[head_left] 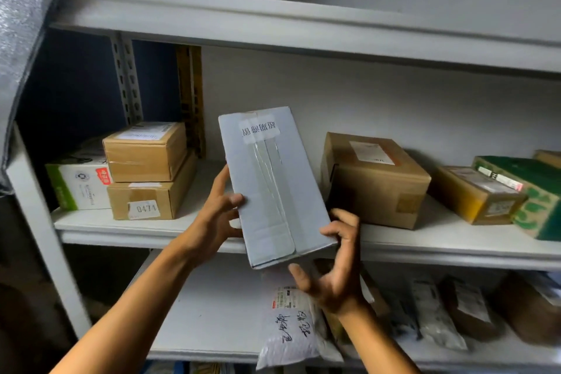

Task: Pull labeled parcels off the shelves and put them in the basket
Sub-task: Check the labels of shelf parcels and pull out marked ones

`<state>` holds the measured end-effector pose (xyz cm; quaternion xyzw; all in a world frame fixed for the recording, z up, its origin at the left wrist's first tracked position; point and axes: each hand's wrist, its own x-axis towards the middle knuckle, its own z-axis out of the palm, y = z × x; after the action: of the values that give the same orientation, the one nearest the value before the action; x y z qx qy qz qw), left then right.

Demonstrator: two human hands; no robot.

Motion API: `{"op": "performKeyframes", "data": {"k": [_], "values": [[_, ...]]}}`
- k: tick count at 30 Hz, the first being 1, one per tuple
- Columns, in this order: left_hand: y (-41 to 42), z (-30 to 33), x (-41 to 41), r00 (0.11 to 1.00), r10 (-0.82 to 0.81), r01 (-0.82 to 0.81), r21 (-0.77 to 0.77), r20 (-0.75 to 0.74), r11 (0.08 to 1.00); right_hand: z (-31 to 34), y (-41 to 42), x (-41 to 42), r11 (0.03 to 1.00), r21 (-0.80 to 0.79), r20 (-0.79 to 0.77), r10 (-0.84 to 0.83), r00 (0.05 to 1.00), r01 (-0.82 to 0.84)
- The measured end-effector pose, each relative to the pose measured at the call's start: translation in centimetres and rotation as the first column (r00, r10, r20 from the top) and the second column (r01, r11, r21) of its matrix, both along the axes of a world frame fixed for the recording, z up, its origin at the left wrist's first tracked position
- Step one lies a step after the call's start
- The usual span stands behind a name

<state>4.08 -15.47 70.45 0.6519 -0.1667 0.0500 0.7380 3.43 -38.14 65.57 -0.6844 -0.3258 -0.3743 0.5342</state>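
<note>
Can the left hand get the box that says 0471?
Probably yes. The 0471 box sits at the shelf's front, nothing before it, near the left hand. But that hand holds the grey box, so it must let go first.

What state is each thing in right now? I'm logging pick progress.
Grey box: off the shelf, held tilted, taped shut, label on top.
Left hand: grips the box's left edge.
Right hand: fingers curled at the box's lower right corner.
0471 box: on the middle shelf, another box stacked on it.
Brown box: on the shelf, closed.
</note>
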Motion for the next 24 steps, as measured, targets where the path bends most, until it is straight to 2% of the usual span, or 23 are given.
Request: {"op": "performKeyframes", "data": {"k": [5, 8, 10, 15, 18, 20, 22, 24], "values": [[-1.2, 0.5, -1.0, 0.994, -0.025, 0.006, 0.173, 0.110, 0.985, 2.7, -1.7, -0.2, 0.959, 0.248, -0.290, 0.211, 0.934, -0.140], [-2.5, 0.3, -1.6, 0.988, -0.065, 0.028, 0.252, 0.141, 0.967, 3.6, -2.9, 0.4, 0.948, 0.246, -0.394, 0.287, 0.873, -0.201], [-3.1, 0.3, -2.2, 0.989, -0.077, 0.044, 0.244, 0.125, 0.969, 4.1, -3.5, 0.3, 0.965, 0.198, -0.414, 0.243, 0.877, -0.174], [-3.9, 1.0, -3.4, 0.981, -0.120, 0.082, 0.236, 0.150, 0.968, 3.7, -4.3, -0.2, 0.968, 0.206, -0.411, 0.221, 0.884, -0.147], [-3.9, 1.0, -3.8, 0.979, -0.126, 0.083, 0.250, 0.163, 0.965, 3.9, -4.5, -0.7, 0.946, 0.265, -0.410, 0.286, 0.866, -0.187], [-3.8, 1.0, -3.8, 0.970, -0.167, 0.111, 0.286, 0.178, 0.952, 3.9, -4.8, -1.2, 0.943, 0.249, -0.417, 0.312, 0.854, -0.222], [-3.9, 1.5, -3.9, 0.955, -0.238, 0.174, 0.312, 0.178, 0.934, 4.2, -5.4, -1.6, 0.945, 0.270, -0.443, 0.291, 0.848, -0.183], [-4.1, 2.1, -4.0, 0.932, -0.348, 0.297, 0.335, 0.103, 0.894, 4.9, -6.5, -1.6, 0.922, 0.370, -0.473, 0.293, 0.831, -0.114]]}}
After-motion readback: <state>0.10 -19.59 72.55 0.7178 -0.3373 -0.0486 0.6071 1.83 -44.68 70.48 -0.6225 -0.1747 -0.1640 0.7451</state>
